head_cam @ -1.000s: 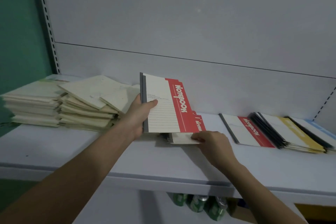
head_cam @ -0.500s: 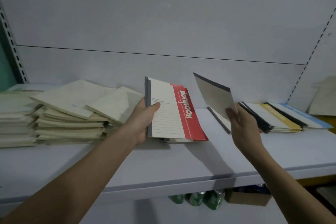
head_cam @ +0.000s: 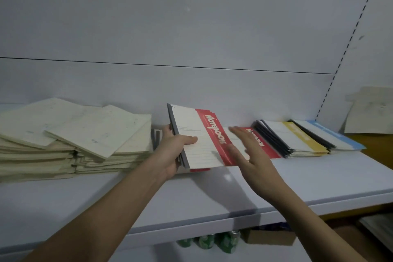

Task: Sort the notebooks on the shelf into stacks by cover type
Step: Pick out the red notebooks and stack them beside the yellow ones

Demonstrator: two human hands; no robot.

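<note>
My left hand point(head_cam: 173, 149) grips a tilted bundle of red-and-white notebooks point(head_cam: 200, 134) by the grey spine, thumb on the front cover, its lower edge near the white shelf point(head_cam: 191, 198). My right hand point(head_cam: 251, 155) hovers with straight fingers, holding nothing, just right of that bundle and over a red notebook point(head_cam: 258, 141) lying flat. Further right lie a yellow-striped stack point(head_cam: 297, 138) and a blue-striped stack point(head_cam: 331, 134). Plain cream notebooks point(head_cam: 85, 134) are piled on the left.
The shelf's grey back panel rises behind everything. A cream sheet point(head_cam: 370, 110) leans at the far right. Green cans point(head_cam: 212, 242) and a cardboard box point(head_cam: 270, 236) sit below the shelf edge.
My right hand has put down the notebook it was lifting half a second ago and now moves back left, empty, toward the bundle. The left hand keeps holding the bundle.
</note>
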